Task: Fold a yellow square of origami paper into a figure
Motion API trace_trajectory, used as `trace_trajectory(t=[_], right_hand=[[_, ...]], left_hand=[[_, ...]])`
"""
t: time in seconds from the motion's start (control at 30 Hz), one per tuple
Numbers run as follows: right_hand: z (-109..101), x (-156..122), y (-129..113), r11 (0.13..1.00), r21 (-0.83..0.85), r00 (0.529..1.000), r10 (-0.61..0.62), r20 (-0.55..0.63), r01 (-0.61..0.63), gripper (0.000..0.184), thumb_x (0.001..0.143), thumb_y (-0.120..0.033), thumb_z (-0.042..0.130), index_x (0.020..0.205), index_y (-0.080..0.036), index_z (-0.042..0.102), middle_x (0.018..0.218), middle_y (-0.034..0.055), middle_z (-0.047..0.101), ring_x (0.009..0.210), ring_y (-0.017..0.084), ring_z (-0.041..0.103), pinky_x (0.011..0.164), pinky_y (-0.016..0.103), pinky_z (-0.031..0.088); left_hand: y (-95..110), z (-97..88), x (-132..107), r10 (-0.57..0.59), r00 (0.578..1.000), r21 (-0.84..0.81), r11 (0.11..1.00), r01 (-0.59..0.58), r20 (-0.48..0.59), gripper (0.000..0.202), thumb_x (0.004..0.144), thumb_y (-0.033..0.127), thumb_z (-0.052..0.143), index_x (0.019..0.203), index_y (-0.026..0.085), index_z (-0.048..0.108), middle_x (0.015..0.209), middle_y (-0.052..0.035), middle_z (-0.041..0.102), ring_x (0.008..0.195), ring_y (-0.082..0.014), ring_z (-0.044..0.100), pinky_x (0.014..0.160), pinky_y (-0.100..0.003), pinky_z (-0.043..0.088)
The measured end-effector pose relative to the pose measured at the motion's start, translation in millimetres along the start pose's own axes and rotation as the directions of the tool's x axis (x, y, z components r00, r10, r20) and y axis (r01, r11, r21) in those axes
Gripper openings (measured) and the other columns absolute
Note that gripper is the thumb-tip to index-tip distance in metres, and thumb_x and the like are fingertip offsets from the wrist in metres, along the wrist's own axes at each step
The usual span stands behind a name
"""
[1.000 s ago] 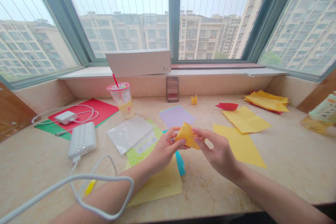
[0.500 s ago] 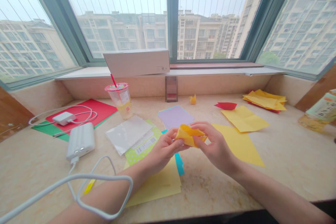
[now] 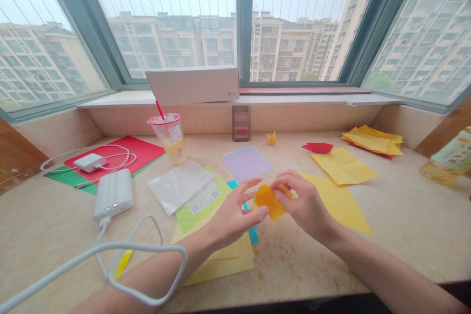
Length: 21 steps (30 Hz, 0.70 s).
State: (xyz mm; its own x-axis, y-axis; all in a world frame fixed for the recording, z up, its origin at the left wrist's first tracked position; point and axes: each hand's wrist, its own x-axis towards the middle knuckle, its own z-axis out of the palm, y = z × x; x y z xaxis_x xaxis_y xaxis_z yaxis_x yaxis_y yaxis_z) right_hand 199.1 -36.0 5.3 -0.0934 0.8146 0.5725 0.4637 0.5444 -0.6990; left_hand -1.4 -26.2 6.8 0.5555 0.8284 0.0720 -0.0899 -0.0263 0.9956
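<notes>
A small piece of folded yellow paper is held above the counter, pinched between the thumb and fingers of my right hand. My left hand is beside it with thumb and fingers spread apart; whether a fingertip touches the paper's left edge I cannot tell. Beneath my left forearm lie pale yellow sheets. Just beyond my hands is a stack of lilac paper squares. A blue piece of paper shows partly behind my left hand.
Yellow sheets, a red folded paper and a yellow paper pile lie right. A lidded cup stands left, near a white power bank. Its white cable loops over my left forearm. A bottle stands far right.
My left hand has let go of the folded paper's left side and its fingers have spread. The paper has turned in my right hand and moved slightly right and down.
</notes>
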Motion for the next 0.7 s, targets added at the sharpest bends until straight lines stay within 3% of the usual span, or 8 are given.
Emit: trace_trajectory(t=[0.13,0.23,0.43,0.7], right_hand=[[-1.0,-0.2,2.5,0.999,0.013,0.999,0.029,0.027,-0.029,0.010,0.086,-0.015,0.060,0.085,-0.024,0.066,0.092,0.0040,0.066,0.089,0.021,0.063,0.081,0.035,0.052],[-2.3,0.3,6.1,0.993,0.065,0.993,0.093,0.068,-0.098,0.009,0.086,-0.018,0.060,0.089,-0.024,0.066,0.097,0.0048,0.067,0.095,0.022,0.064,0.081,0.035,0.054],[-3.2,0.7,10.0,0.971,0.151,0.974,0.163,0.156,-0.187,0.010,0.086,-0.023,0.059,0.092,-0.023,0.068,0.107,0.0049,0.069,0.100,0.022,0.065,0.085,0.037,0.056],[-2.6,0.4,3.9,0.933,0.143,0.940,0.312,0.136,-0.330,0.016,0.085,-0.023,0.060,0.097,-0.023,0.069,0.096,0.0032,0.073,0.090,0.022,0.069,0.078,0.034,0.056]], left_hand=[[3.5,0.7,0.9,-0.017,1.000,-0.045,0.999,0.017,-0.002,0.045,0.079,0.017,0.062,0.123,0.019,0.059,0.129,-0.0115,0.063,0.112,-0.0287,0.062,0.093,-0.041,0.050],[3.6,-3.8,2.4,-0.048,0.998,-0.047,0.998,0.046,-0.040,0.046,0.073,0.010,0.053,0.118,0.019,0.062,0.124,-0.0093,0.067,0.113,-0.0273,0.062,0.096,-0.042,0.048],[-5.0,-12.3,7.4,-0.089,0.995,-0.034,0.996,0.088,-0.037,0.050,0.071,0.011,0.048,0.116,0.018,0.068,0.123,-0.0080,0.069,0.117,-0.0297,0.060,0.101,-0.045,0.045],[7.4,-8.2,3.4,-0.033,0.998,0.051,0.998,0.036,-0.061,0.042,0.076,0.012,0.053,0.114,0.019,0.070,0.121,-0.0065,0.071,0.116,-0.0297,0.062,0.102,-0.044,0.046]])
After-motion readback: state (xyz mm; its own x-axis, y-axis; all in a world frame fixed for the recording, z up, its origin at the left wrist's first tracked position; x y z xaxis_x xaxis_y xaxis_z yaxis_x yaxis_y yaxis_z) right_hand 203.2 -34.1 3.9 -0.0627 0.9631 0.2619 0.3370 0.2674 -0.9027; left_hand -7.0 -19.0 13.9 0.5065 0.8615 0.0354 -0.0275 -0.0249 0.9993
